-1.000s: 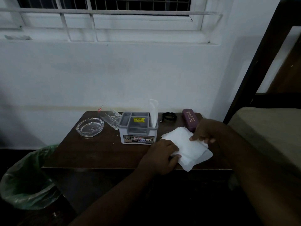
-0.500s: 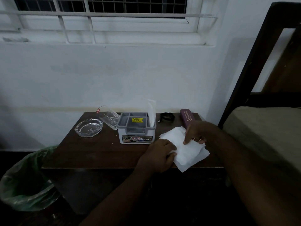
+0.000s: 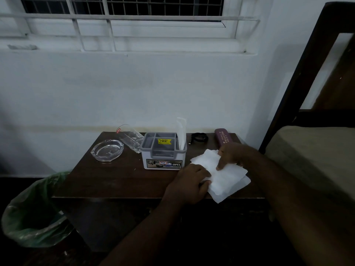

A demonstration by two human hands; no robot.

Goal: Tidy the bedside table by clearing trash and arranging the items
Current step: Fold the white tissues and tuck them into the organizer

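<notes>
On the bedside table (image 3: 119, 181), right of the grey organiser box (image 3: 163, 156), a stack of white tissue sheets (image 3: 226, 175) is lain at the front edge. Its near-left corner is pinched by the curled left hand (image 3: 189, 186), while the top is pressed by the right hand (image 3: 233, 155), fingertips down. The sheets are judged light, limp and easily torn, best taken by the folded edges.
</notes>
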